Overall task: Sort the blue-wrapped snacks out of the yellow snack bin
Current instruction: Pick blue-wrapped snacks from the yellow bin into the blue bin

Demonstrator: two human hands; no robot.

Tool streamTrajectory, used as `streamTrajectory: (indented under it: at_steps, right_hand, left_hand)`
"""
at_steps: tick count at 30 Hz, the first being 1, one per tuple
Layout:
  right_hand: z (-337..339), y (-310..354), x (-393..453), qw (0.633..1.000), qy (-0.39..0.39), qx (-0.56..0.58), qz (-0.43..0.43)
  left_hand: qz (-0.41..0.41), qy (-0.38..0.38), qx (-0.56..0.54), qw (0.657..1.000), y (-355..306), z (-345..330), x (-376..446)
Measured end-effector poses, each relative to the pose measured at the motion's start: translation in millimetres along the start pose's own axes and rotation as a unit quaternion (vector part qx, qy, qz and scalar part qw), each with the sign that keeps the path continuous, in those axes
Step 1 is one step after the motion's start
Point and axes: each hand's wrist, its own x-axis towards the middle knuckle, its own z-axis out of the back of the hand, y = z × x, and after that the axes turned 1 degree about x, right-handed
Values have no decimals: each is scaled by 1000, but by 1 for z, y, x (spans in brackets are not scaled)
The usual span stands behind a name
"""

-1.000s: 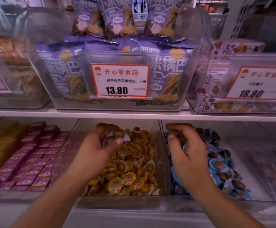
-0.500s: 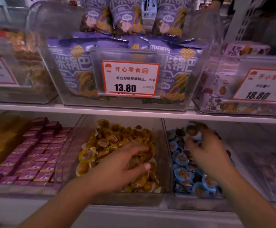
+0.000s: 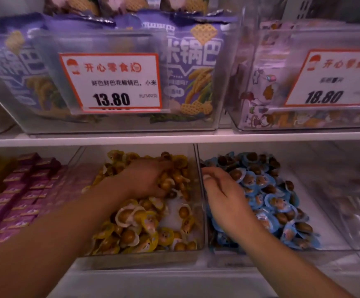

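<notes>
Shop shelving: clear bins on two levels, the upper ones holding purple bags (image 3: 192,67) behind price tags (image 3: 110,82). Lower level, centre: yellow bin (image 3: 199,211) of yellow-wrapped snacks (image 3: 144,224); no blue piece is visible among them. Left hand (image 3: 144,179) lies palm-down on that pile, fingers buried, grip not discernible. Just to the right, a bin of blue snacks (image 3: 278,203); right hand (image 3: 226,196) rests on them by the dividing wall, fingers loosely curled, contents unclear. Pink boxes (image 3: 20,196) fill the far-left bin.
</notes>
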Motion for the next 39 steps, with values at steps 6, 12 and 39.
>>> streamTrajectory:
  at_steps: [6,12,39]
  right_hand:
    - [-2,-1,1,1000,-6,-1,-2]
    - [-5,0,3,1000,-24,0,-9]
    - [-6,-4,3,1000,-21,15,-5]
  left_hand:
    - [44,-29,4,999,28,8,-12]
    - [-52,-110,55,991,-24,13,-33]
    - [2,72,165,984,-38,-25,4]
